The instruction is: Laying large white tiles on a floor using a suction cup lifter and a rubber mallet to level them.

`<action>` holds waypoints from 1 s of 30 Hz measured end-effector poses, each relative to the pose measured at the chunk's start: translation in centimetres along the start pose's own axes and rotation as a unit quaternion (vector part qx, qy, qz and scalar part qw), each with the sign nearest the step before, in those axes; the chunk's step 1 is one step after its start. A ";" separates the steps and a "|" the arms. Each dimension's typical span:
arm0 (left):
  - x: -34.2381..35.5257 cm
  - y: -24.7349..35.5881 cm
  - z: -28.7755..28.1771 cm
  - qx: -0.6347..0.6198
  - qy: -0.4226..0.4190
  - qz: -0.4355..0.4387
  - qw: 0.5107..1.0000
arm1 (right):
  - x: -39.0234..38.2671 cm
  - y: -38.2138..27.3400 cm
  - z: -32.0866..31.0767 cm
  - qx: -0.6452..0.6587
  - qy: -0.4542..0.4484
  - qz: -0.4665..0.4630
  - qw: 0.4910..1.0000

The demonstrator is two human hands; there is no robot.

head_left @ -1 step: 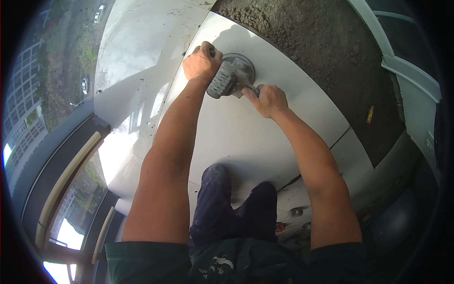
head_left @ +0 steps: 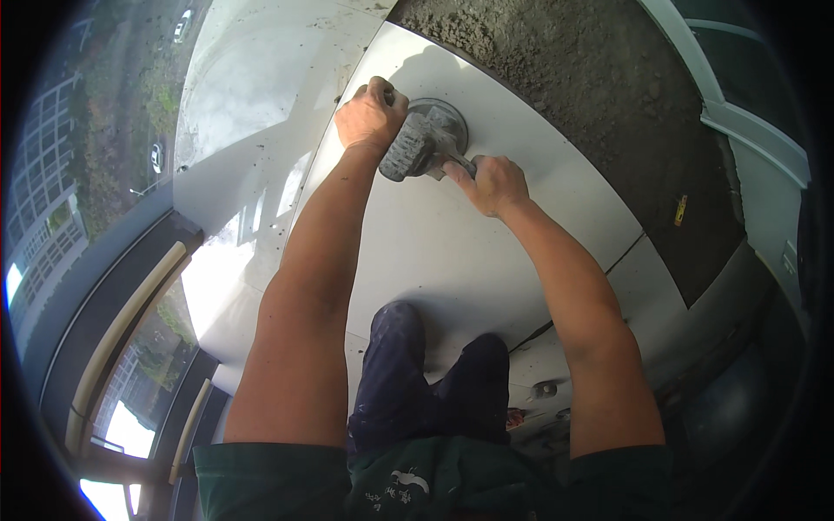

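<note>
A dusty grey tile vibrator (head_left: 410,149) with a ribbed body and a round base rests on the far part of a large pale floor tile (head_left: 452,252). My left hand (head_left: 372,117) is closed around a dark handle on its left side, mostly covered by the fingers. On the other side, my right hand (head_left: 497,186) grips a second handle, thumb toward the tool's body. Both arms reach forward over the tile, while my knees (head_left: 400,334) are at its near part.
Rough grey mortar (head_left: 599,87) borders the tile at the far right. A small yellow object (head_left: 680,210) lies on it. Along the right runs a pale frame (head_left: 756,143). Other tiles (head_left: 239,130) and a railing (head_left: 130,321) are at left. A dark joint (head_left: 625,252) separates tiles at right.
</note>
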State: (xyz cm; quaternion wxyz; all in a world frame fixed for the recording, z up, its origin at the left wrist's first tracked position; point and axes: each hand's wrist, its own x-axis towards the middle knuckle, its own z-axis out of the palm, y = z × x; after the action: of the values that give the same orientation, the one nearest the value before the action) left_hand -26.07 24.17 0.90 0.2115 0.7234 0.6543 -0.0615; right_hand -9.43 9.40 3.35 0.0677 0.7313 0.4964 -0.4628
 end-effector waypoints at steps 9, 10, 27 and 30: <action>0.1 -0.4 0.6 0.005 0.020 0.013 1.000 | -0.1 -0.1 -0.3 0.004 -0.006 -0.006 1.000; 0.1 -0.5 0.6 0.004 0.024 0.016 1.000 | -0.1 -0.1 -0.4 0.004 -0.005 -0.005 1.000; 0.1 -0.4 0.4 -0.011 -0.003 0.004 1.000 | 0.2 0.2 0.1 0.001 0.006 -0.013 1.000; 0.1 -0.3 0.4 -0.016 -0.004 0.005 1.000 | 0.1 0.2 0.1 0.002 0.004 -0.011 1.000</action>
State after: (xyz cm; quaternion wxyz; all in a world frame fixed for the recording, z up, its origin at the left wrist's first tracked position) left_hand -26.29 24.17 0.46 0.2253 0.7229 0.6511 -0.0528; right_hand -9.29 9.27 3.15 0.0591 0.7278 0.5041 -0.4612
